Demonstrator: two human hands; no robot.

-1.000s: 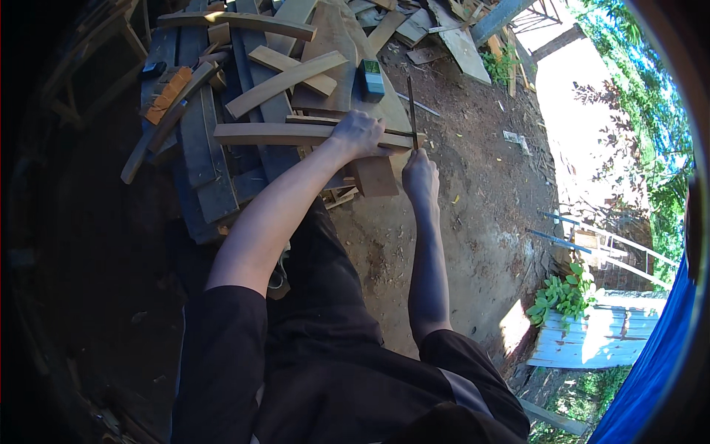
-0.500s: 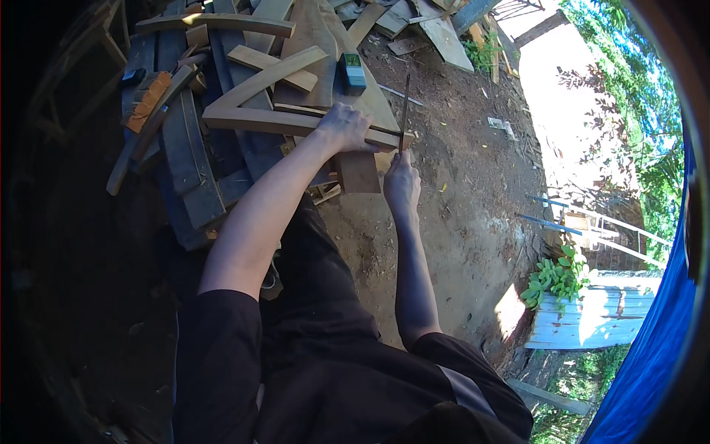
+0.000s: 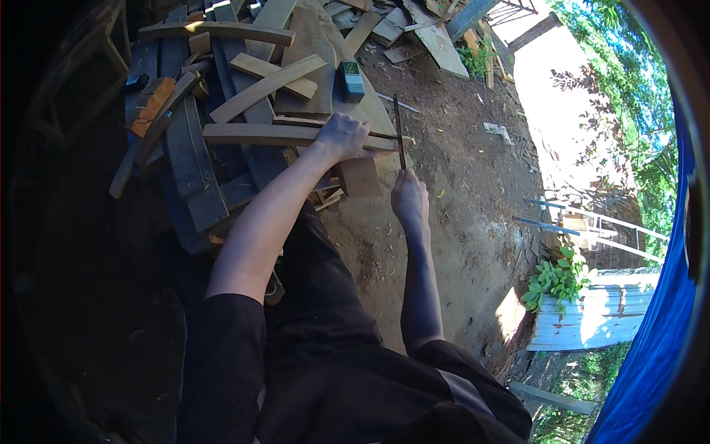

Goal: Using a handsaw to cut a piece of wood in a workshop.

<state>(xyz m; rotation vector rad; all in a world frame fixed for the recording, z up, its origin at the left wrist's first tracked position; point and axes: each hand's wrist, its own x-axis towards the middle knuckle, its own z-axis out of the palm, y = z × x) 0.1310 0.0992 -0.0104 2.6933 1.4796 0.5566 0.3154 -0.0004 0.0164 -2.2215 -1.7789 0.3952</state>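
My left hand (image 3: 343,138) presses down, fingers wrapped over a slightly curved wooden piece (image 3: 259,134) lying across the pile of boards. In my right hand (image 3: 410,198) is a handsaw (image 3: 399,126), its dark narrow blade seen nearly edge-on and pointing away from me. The blade crosses the piece close to its right end, just right of my left hand. How deep it sits in the wood cannot be made out. Under that right end shows a wooden block (image 3: 360,176). Another curved piece (image 3: 268,89) lies just beyond, angled up to the right.
Dark boards (image 3: 194,159) lie stacked at the left, with an orange block (image 3: 154,106) on them. A small teal-and-dark box (image 3: 351,81) rests on a wide plank. Wood scraps (image 3: 425,37) lie farther off on the dirt floor (image 3: 466,185). A blue tarp (image 3: 651,348) hangs at the right.
My right hand has drawn back toward me with the saw. The curved piece under my left hand has swung at its left end, now apart from the curved piece beyond.
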